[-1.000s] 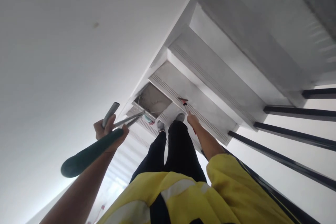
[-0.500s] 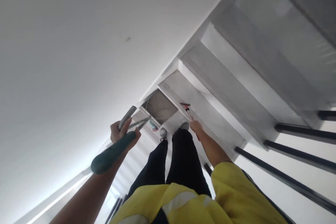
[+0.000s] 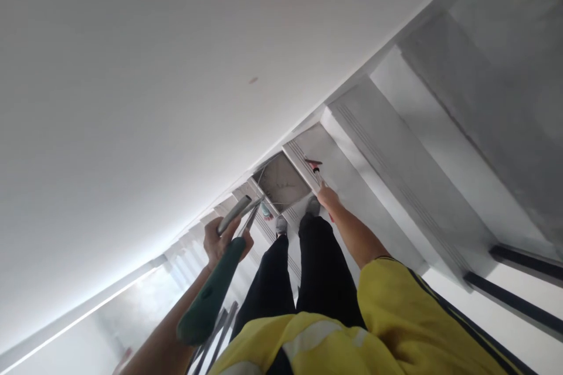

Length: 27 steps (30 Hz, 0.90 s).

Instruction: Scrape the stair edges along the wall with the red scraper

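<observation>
Head view looked steeply down my own body onto a pale grey tiled staircase, with the picture tilted so the white wall filled the upper left. My left hand was closed around 2 handles at once: a thick dark green handle that ran back toward me along my forearm, and a slim grey metal tube that pointed the other way, toward the steps. Thin metal rods reached on from that fist toward the feet; I could not tell what they joined. My right hand was stretched down and gripped a small tool with a red and white handle, its red tip resting against the grooved nosing of a step. Just left of that tip lay a square patch of bare, dusty grey surface let into the stair, beside the wall. My grey shoes stood just below it, black trousers above them, and the yellow high-visibility vest filled the bottom edge. Black railing bars crossed the lower right corner, well apart from both hands.
</observation>
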### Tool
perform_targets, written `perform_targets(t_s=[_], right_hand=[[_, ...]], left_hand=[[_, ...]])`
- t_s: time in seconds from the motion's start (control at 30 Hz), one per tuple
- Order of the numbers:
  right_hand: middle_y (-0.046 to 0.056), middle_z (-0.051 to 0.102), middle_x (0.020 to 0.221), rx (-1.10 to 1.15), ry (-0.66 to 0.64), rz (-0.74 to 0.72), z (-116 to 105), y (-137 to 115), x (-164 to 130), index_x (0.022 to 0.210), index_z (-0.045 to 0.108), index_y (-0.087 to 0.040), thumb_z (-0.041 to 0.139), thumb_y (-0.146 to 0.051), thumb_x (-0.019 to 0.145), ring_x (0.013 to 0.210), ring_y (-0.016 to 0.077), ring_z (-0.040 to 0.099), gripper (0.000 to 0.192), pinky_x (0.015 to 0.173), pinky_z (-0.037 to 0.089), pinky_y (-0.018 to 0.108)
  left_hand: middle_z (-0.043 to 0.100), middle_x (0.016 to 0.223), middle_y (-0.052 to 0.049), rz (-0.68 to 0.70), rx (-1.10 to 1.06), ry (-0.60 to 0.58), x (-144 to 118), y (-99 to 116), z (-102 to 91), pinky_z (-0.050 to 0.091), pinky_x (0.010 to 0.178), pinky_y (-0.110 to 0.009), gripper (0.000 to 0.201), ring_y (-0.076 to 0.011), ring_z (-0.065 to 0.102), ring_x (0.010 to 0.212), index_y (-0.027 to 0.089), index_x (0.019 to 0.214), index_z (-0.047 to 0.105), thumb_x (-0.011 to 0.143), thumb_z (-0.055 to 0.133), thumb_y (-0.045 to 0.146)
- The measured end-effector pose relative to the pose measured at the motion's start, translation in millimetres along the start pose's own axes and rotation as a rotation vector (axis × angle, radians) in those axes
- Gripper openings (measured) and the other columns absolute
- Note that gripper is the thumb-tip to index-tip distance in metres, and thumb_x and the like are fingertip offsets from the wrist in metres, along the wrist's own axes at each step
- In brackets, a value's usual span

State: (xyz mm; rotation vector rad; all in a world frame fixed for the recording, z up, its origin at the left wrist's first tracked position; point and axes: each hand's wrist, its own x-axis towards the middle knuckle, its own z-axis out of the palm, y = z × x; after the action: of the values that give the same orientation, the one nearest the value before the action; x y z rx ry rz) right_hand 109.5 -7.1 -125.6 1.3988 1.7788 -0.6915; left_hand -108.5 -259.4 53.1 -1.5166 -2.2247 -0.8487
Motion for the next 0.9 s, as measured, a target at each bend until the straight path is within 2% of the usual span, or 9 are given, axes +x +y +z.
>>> perform_targets(t_s=[0.17,0.4,0.63,0.77,0.9], right_hand=[[0.021,0.058,0.119,0.034,0.099,-0.007,-8,-8,2,0.149,0.017,-0.009,0.029,-0.016,0.094,0.108,0.0242,0.059,0.056,0.087,0.044,0.033],[0.02,0.062,0.113,-0.06,0.148,-0.036,2,-3,-4,0.15,0.014,-0.007,0.027,-0.012,0.093,0.104,0.0234,0.061,0.059,0.085,0.044,0.032],[0.02,0.06,0.118,-0.05,0.109,-0.02,8,4,1,0.151,0.009,-0.011,0.032,-0.02,0.094,0.105,0.0246,0.061,0.062,0.085,0.044,0.035],[0.02,0.059,0.118,-0.054,0.124,-0.058,0,-5,12,0.15,0.015,-0.013,0.027,-0.015,0.094,0.108,0.0244,0.06,0.058,0.086,0.044,0.034],[0.019,0.061,0.116,-0.047,0.124,-0.078,4,-6,11,0.15,0.017,-0.014,0.03,-0.015,0.093,0.106,0.0251,0.06,0.058,0.086,0.045,0.035]], left_hand=[[0.052,0.098,-0.011,-0.018,0.01,0.009,2,7,-3.1,0.045,0.055,-0.023,0.044,-0.0148,0.054,0.074,0.018,0.1,0.059,0.06,0.072,0.025],[0.051,0.098,-0.011,0.025,0.002,0.067,6,6,1.6,0.044,0.057,-0.024,0.046,-0.0162,0.053,0.077,0.018,0.105,0.059,0.06,0.07,0.024],[0.049,0.099,-0.011,-0.036,-0.001,0.008,0,4,2.7,0.044,0.057,-0.025,0.049,-0.0154,0.05,0.075,0.022,0.109,0.057,0.062,0.071,0.027],[0.048,0.101,-0.01,-0.054,-0.006,0.011,-4,2,4.3,0.044,0.059,-0.025,0.048,-0.0152,0.05,0.075,0.024,0.11,0.056,0.064,0.069,0.029],[0.049,0.101,-0.01,-0.072,0.004,0.019,-3,4,4.7,0.043,0.06,-0.025,0.048,-0.0151,0.051,0.076,0.023,0.108,0.057,0.063,0.07,0.027]])
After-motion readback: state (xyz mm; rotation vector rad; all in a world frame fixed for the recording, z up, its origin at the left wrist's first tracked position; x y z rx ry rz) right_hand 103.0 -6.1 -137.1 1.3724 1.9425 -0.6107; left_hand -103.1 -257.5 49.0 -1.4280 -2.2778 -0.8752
